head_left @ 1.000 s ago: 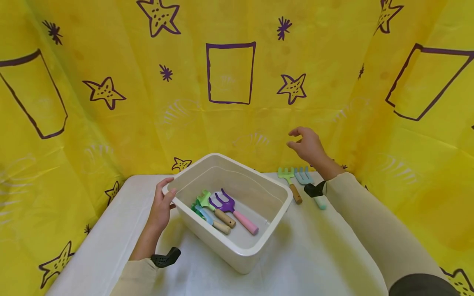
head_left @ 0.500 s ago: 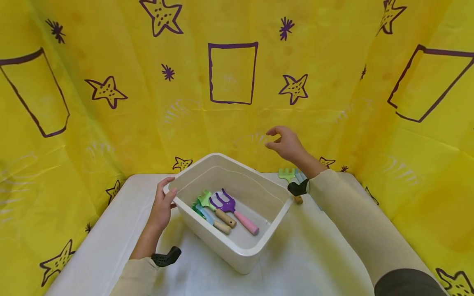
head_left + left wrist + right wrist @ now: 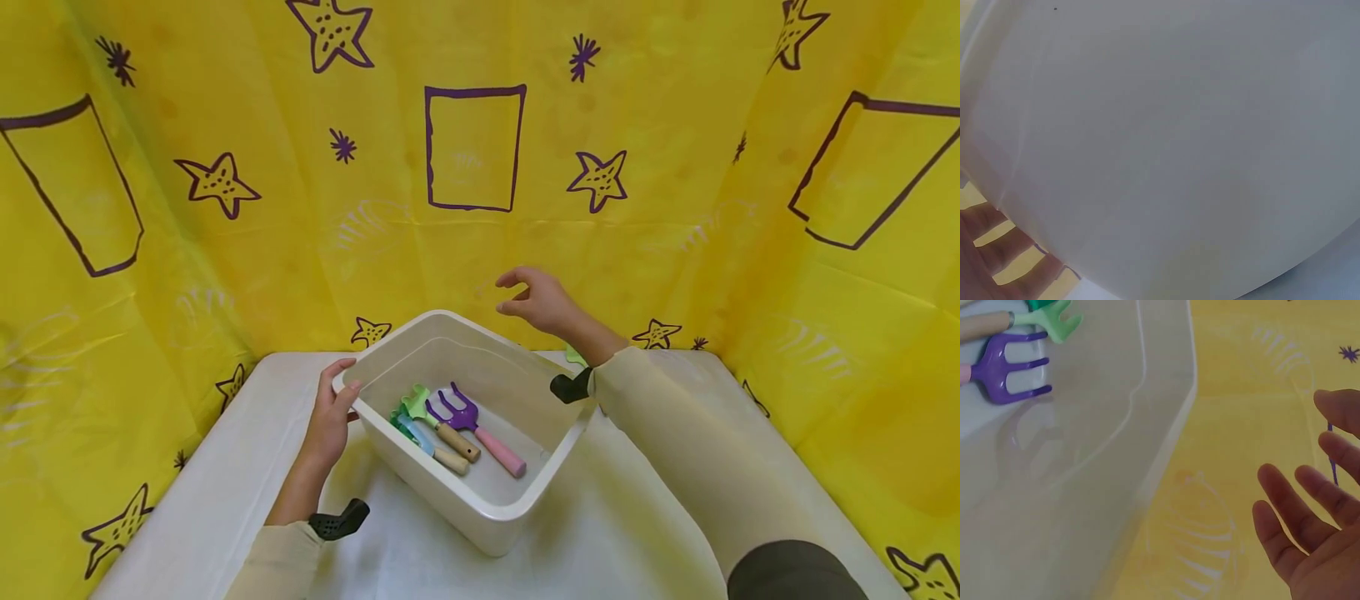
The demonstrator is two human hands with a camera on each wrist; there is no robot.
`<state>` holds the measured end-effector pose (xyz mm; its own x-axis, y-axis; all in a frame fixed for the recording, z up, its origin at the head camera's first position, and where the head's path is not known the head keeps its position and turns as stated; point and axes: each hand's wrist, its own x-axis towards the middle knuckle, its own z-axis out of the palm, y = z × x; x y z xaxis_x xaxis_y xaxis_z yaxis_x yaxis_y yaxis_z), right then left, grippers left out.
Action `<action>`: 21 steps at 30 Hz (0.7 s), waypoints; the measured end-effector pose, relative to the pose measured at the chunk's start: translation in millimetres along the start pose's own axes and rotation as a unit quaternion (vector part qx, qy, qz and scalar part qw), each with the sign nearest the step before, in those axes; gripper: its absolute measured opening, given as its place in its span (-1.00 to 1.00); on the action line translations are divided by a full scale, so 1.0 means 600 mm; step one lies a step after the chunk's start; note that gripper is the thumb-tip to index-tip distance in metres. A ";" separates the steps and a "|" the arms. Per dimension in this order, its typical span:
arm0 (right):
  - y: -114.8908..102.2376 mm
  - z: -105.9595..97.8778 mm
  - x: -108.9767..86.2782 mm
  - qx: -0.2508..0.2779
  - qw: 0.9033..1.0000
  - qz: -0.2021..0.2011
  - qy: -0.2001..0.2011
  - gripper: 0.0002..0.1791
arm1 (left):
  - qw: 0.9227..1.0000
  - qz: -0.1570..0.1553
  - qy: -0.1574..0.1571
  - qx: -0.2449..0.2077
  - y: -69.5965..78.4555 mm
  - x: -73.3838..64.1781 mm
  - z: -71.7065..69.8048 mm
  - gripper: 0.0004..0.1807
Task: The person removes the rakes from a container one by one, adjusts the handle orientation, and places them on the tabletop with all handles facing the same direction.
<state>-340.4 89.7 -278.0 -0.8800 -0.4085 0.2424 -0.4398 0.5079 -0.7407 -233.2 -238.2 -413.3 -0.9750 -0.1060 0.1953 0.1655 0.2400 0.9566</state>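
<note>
My left hand (image 3: 328, 417) holds the left rim of a cream plastic bin (image 3: 465, 521), thumb over the edge. The left wrist view shows mostly the bin's wall (image 3: 1179, 137), with a few fingers (image 3: 1007, 250) at lower left. Inside lie a purple hand fork (image 3: 465, 415) with a pink handle, a light green hand rake (image 3: 417, 404) with a wooden handle, a light blue tool (image 3: 417, 435), and something dark green (image 3: 397, 415), partly covered. Beyond the bin's back right side hovers my right hand (image 3: 543, 300), empty; its spread, slightly bent fingers show in the right wrist view.
A light green fork head (image 3: 574, 357) peeks out on the table behind my right forearm, which hides the rest there. White cloth (image 3: 247, 475) covers the table. A yellow sheet (image 3: 480, 242) with drawn starfish hangs close behind and at both sides.
My right hand has swept left, from above the forks at the right to behind the bin. Its forearm now hides most of those forks. The left hand and bin stay put.
</note>
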 end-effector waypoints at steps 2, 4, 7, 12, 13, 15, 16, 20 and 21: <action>-0.003 0.011 0.003 0.003 1.000 -0.008 -0.006 -0.58 | 1.000 -0.001 0.002 0.004 -0.001 0.000 -0.001 -0.43; -0.005 0.023 0.004 0.007 1.000 -0.014 -0.013 -0.57 | 1.000 -0.002 0.002 0.005 -0.002 0.001 -0.001 -0.43; -0.007 0.042 0.007 0.016 0.999 -0.019 -0.025 -0.54 | 1.000 -0.003 0.001 0.004 -0.002 0.000 -0.001 -0.43; -0.006 0.071 0.015 0.027 0.999 -0.018 -0.036 -0.51 | 1.000 -0.004 0.004 0.002 -0.003 -0.001 -0.001 -0.44; -0.006 0.076 0.016 0.031 0.999 -0.017 -0.037 -0.51 | 1.000 -0.003 0.005 0.002 -0.004 -0.001 -0.001 -0.43; -0.008 0.085 0.017 0.042 0.998 -0.011 -0.039 -0.51 | 1.000 -0.003 0.006 0.001 -0.004 -0.001 -0.001 -0.43; -0.009 0.090 0.017 0.052 0.998 -0.006 -0.041 -0.51 | 1.000 -0.004 0.007 0.002 -0.004 0.000 -0.001 -0.43; -0.010 0.108 0.017 0.104 0.992 0.015 -0.067 -0.50 | 1.000 -0.002 0.010 -0.003 -0.006 0.003 0.001 -0.44; -0.010 0.111 0.016 0.117 0.990 0.019 -0.075 -0.50 | 1.000 -0.001 0.010 -0.003 -0.006 0.004 0.002 -0.44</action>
<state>-334.5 32.1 -313.2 -0.8514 -0.5087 0.1282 -0.3374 0.3438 -0.8763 -236.5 -238.5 -416.6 -0.9722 -0.1264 0.1969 0.1639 0.2329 0.9586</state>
